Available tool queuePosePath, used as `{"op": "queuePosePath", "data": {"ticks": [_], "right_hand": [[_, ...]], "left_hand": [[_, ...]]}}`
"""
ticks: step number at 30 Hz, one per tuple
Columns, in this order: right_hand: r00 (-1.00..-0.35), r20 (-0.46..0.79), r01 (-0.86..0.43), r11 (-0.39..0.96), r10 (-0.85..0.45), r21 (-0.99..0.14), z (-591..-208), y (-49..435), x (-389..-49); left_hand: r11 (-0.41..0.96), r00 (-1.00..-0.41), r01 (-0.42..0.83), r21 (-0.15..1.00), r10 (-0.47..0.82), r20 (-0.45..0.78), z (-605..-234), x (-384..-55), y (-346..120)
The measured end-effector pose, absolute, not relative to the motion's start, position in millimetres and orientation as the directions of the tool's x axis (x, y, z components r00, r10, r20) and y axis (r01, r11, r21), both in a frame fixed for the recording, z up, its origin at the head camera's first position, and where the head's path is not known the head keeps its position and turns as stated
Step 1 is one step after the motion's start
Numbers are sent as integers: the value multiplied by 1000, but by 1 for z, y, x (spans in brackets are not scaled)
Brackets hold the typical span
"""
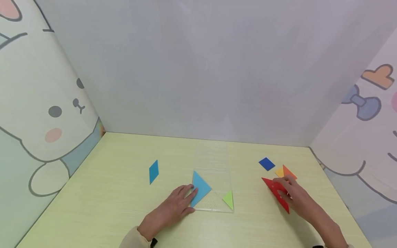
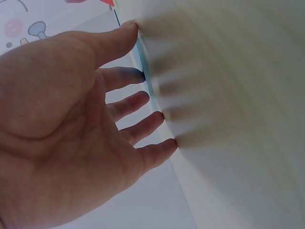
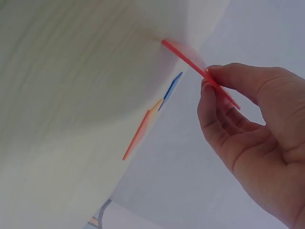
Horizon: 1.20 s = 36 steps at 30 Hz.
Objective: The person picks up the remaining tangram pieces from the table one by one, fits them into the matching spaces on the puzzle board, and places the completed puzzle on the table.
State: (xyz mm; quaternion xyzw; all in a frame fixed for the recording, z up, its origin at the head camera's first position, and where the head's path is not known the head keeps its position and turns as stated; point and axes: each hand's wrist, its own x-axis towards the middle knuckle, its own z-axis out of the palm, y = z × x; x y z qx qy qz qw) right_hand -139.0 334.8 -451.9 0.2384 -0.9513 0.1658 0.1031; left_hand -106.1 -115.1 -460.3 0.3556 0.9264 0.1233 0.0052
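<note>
A pale wood-grained table [image 1: 93, 206] is being bounded at twelve o'clock by a plain greyish wall [image 1: 198, 69] and flanked by a left cartoon panel [image 1: 46, 89] and a right cartoon panel [image 1: 347, 148].

A clear tray [image 1: 214, 210] is being steadied at its left edge by the left hand [image 1: 176, 206], whose fingers are being held nearly straight and spread; nothing is being gripped by it. A light-blue triangle [image 1: 201, 189], lying in the tray at two o'clock from that hand, is being touched by its fingertips. A green triangle [image 1: 228, 199] is being held within the tray's right side, at four o'clock from the light-blue one. A blue parallelogram [image 1: 153, 171] is being left apart, at eleven o'clock from the left hand.

A red triangle [image 1: 273, 187] is being pinched between the thumb and curled fingers of the right hand [image 1: 294, 198], at nine o'clock from that hand and three o'clock from the tray. It is being held tilted; whether its lowest corner is being rested on the table cannot be told.

An orange triangle [image 1: 289, 171] is being seen at twelve o'clock from the right hand, with a yellow piece [image 1: 280, 172] just beside it and a dark-blue square [image 1: 266, 164] near, both at eleven.
</note>
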Motion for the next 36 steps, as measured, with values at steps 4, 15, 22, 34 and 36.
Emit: {"op": "queuePosePath", "data": {"ticks": [4,15,22,34,36], "right_hand": [[-868,266,-486,830,-420,-275,-451,333,-138],[-857,276,-506,812,-435,-292,-452,329,-140],[-880,188,-474,811,-436,-342,-455,322,-142],[-898,103,-434,826,-427,-360,-460,317,-143],[-893,116,-447,821,-435,-356,-461,318,-143]], "left_hand": [[718,-750,654,240,658,74,-460,-106,-115],[716,-745,660,230,663,73,-460,-107,-114],[709,-734,674,208,674,83,-460,-107,-114],[724,-747,658,206,662,60,-461,-107,-114],[724,-747,658,204,662,59,-460,-107,-114]]}}
